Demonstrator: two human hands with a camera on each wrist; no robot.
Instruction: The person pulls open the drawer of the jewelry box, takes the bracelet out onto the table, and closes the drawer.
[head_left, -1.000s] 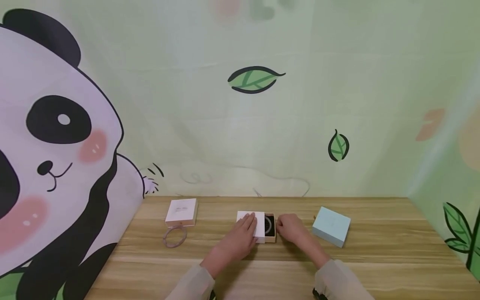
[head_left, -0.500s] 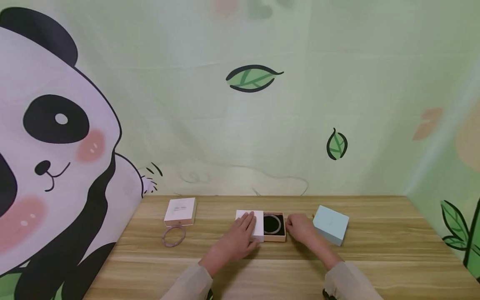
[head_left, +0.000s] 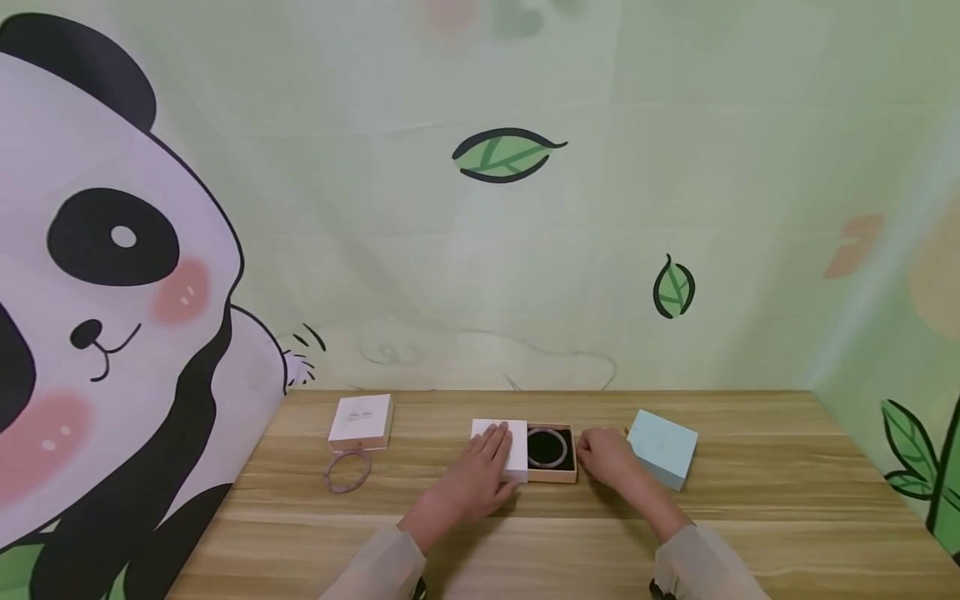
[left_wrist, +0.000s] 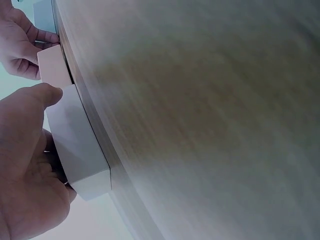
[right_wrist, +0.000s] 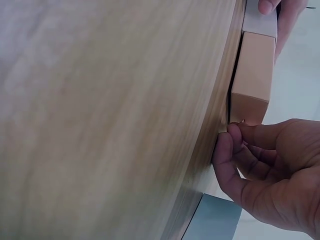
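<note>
My left hand (head_left: pixel 483 467) presses down on a white box sleeve (head_left: pixel 517 454), its fingers laid straight across the top. In the left wrist view its thumb (left_wrist: pixel 50 92) touches the sleeve's near edge. A pinkish-tan drawer (head_left: pixel 551 477) sticks out of the sleeve on the right, and a greyish-purple bangle (head_left: pixel 564 454) sits on its black lining. At the drawer's right end, my right hand (head_left: pixel 609 458) pinches a small pull tab (right_wrist: pixel 243 121) between thumb and fingers. Most of that tab is hidden by the fingertips.
A closed white box (head_left: pixel 362 419) stands at the back left, with another bangle (head_left: pixel 347 472) lying in front of it on the wooden table (head_left: pixel 750 500). Just right of my right hand is a light blue box (head_left: pixel 662 447). A panda-printed cloth (head_left: pixel 420 250) hangs behind.
My right hand has moved right, drawing the drawer farther out and baring the whole width of the bangle. The left hand and sleeve have stayed in place.
</note>
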